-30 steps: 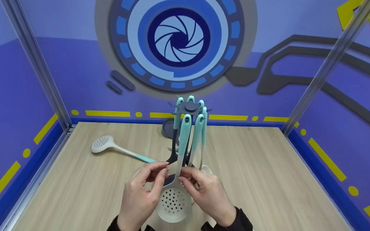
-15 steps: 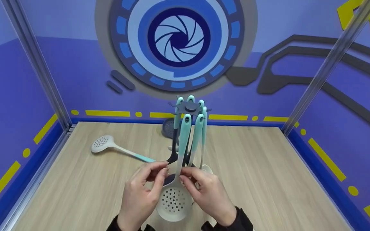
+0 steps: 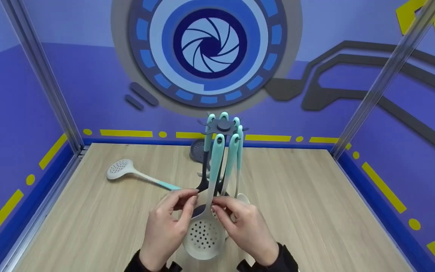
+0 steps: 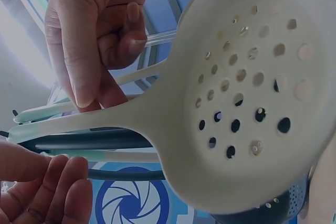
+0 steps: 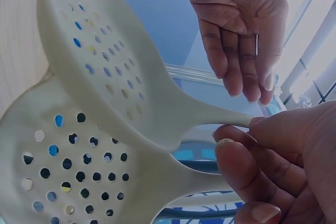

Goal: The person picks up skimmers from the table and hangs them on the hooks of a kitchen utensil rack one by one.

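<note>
A grey rotating utensil rack carries several hanging utensils with mint handles. The front one, a cream skimmer, hangs by its handle hole with its perforated bowl toward me. My right hand pinches its neck between thumb and fingers, as the right wrist view shows at the skimmer's neck. Left of the neck, my left hand hovers with loosely bent fingers and nothing between them. A second perforated cream utensil hangs beside the first, mostly hidden in the head view.
Another cream skimmer lies on the wooden table to the left, its handle end behind my left hand. A dark perforated utensil hangs on the rack's far side. Blue panels and metal posts bound the table.
The front skimmer's bowl has swung slightly toward the rack. Both hands have stayed almost in place.
</note>
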Motion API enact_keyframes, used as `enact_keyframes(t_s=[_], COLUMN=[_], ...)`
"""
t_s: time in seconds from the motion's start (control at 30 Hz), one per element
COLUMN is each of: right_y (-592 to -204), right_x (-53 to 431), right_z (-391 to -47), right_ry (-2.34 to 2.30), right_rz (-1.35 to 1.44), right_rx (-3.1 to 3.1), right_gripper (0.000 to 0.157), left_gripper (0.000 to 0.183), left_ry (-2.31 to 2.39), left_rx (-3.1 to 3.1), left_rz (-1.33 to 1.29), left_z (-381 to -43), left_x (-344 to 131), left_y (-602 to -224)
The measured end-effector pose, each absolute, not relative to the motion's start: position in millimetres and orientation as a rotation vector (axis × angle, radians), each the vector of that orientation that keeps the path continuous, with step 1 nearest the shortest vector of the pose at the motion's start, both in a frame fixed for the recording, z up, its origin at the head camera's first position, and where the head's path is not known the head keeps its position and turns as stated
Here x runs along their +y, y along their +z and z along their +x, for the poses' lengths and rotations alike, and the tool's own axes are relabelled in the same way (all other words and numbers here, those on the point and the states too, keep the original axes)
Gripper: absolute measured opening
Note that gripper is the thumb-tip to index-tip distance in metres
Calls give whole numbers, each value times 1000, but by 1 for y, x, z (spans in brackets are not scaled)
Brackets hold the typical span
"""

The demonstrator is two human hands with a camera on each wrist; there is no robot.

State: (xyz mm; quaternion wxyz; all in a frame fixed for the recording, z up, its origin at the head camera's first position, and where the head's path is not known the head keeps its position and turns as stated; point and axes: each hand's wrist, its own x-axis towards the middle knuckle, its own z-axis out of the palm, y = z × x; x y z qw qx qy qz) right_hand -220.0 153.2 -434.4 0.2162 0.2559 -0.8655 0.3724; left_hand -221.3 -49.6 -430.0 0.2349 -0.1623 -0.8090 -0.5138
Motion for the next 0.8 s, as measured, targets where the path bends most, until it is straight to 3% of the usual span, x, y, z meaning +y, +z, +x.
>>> enact_keyframes(t_s=[0.8], right_y=[-427], right_x=[164], right_z=[-221], right_ry=[963], right_rz=[715], right_rx=[-2326], right_gripper=[15], left_gripper=[15], left_ry=[-1425], left_rx=[-2215], left_rz=[-434], left_z=[-226], left_x=[-48], left_y=[-433])
